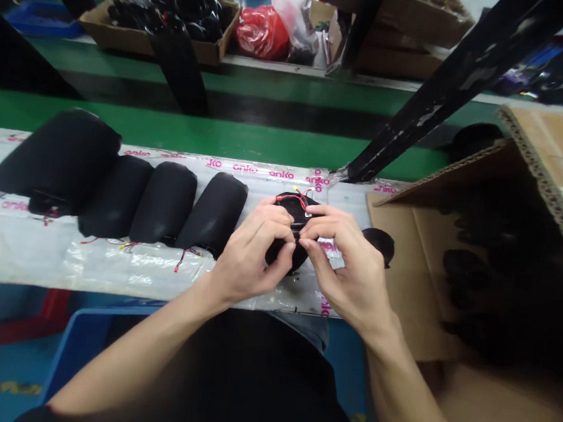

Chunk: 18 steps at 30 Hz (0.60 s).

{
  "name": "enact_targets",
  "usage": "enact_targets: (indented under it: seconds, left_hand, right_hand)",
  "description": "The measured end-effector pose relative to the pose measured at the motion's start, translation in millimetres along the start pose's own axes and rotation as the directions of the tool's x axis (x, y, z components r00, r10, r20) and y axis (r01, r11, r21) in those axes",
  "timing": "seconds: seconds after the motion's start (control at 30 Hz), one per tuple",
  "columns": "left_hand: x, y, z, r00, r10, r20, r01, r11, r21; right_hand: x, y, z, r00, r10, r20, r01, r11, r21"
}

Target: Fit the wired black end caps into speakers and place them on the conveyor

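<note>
Both of my hands meet at a black rounded part (pixel 285 257) with red and yellow wires (pixel 301 199) on top. My left hand (pixel 260 249) pinches at its near middle, thumb and fingertips together. Opposite it, my right hand (pixel 341 257) pinches at the same spot, fingertips almost touching the left ones. Whatever lies between the fingertips is too small and covered to make out. Left of my hands, several black fabric-covered cylinders (pixel 215 212) lie in a row, thin wires with small connectors trailing from their near ends. A small black round piece (pixel 379 245) sits right of my right hand.
An open cardboard box (pixel 426 266) with dark parts inside stands at the right. A black post (pixel 424 98) rises behind the bench. Below the bench edge is a blue bin (pixel 82 331). Across the back are a carton of black parts (pixel 181 19) and a red bag (pixel 262 32).
</note>
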<state>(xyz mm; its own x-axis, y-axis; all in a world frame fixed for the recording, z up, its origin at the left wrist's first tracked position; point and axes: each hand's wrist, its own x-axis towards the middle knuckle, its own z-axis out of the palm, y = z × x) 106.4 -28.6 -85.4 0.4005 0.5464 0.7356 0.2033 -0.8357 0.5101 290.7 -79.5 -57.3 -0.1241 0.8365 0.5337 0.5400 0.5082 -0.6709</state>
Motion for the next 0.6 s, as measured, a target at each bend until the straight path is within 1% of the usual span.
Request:
enact_targets:
  seconds: [0.07,0.2,0.27,0.33,0.43,0.6]
  left_hand:
    - [1.1,5.7,-1.6,0.999,-0.034,0.005,0.034,0.999,-0.017]
    - [1.2,16.3,-4.5,0.996,-0.084,0.009,0.084,0.996,-0.005]
    - [-0.6,19.9,-5.0,0.995,-0.097,-0.006,0.097,0.995,0.002]
    - [-2.5,22.2,-5.0,0.994,-0.104,-0.012,0.105,0.994,0.011]
    - [-4.3,24.0,-5.4,0.995,-0.101,0.004,0.1,0.995,0.025]
    - [-4.7,22.2,-11.2,0.994,-0.099,0.045,0.097,0.995,0.03]
  right_hand:
    - [-0.6,-3.4,-3.3,1.0,-0.005,0.021,0.005,0.999,-0.032]
    - [-5.1,-8.6,-17.7,0.996,-0.02,0.086,0.028,0.995,-0.096]
    - [-8.8,-9.2,-24.8,0.99,-0.047,0.13,0.065,0.989,-0.135]
    - [-12.2,-8.3,-29.3,0.978,-0.094,0.188,0.13,0.973,-0.192]
    - [-14.5,-6.7,-31.4,0.96,-0.141,0.24,0.204,0.944,-0.261]
    - [-11.9,-9.7,-31.7,0.956,-0.115,0.27,0.199,0.929,-0.312]
